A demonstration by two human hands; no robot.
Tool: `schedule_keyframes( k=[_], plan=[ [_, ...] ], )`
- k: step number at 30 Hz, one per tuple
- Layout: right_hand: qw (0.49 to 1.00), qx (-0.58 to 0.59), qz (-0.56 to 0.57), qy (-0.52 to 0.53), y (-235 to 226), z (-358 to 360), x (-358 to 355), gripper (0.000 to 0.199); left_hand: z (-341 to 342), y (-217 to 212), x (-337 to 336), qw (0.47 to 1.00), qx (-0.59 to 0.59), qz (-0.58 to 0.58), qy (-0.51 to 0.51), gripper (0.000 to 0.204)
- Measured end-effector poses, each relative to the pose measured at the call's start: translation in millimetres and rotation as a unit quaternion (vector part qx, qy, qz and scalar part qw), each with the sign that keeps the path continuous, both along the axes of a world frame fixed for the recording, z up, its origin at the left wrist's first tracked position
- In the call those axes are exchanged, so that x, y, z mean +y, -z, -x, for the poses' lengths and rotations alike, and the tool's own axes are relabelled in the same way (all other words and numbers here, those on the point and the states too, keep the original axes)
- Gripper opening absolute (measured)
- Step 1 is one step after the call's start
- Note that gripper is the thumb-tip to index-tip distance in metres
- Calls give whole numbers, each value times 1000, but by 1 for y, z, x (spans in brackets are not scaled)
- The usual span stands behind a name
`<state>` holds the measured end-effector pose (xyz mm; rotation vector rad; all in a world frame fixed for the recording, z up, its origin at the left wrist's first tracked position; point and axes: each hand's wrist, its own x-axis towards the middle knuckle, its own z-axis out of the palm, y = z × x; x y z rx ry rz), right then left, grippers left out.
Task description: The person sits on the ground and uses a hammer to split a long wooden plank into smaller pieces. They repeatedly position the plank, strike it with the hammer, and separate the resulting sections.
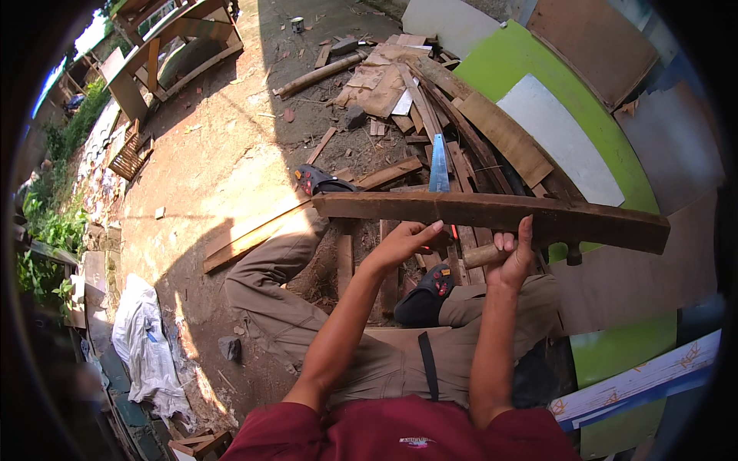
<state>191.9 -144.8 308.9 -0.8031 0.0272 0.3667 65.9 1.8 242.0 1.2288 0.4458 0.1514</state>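
A long dark wooden beam (492,213) lies crosswise in front of me, above my bent legs. My left hand (409,244) is at its lower edge left of the middle, thumb along it and fingers partly hidden, seemingly gripping it. My right hand (511,257) is closed around the wooden handle of a hammer (483,255), its thumb up against the beam. The hammer's dark metal head (573,253) shows below the beam's right part. Beyond the beam a handsaw (439,165) points its blue blade away from me; its handle area is partly hidden, with orange bits showing near my left hand.
Scrap boards and a cardboard piece (373,84) are heaped ahead. Green and white panels (553,123) lean along the right. A loose plank (254,238) lies by my left knee, a white sack (146,346) farther left. A wooden frame (165,58) stands far left.
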Motion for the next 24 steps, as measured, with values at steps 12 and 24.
schedule_keyframes(
  k=[12, 24],
  plan=[
    [972, -137, 156, -110, -14, 23, 31, 20, 13, 96, -24, 900, -6, -434, -50, 93],
    [932, -106, 264, -223, 52, 42, 32, 33, 57, 96, 23, 962, -31, -163, -219, 70]
  ],
)
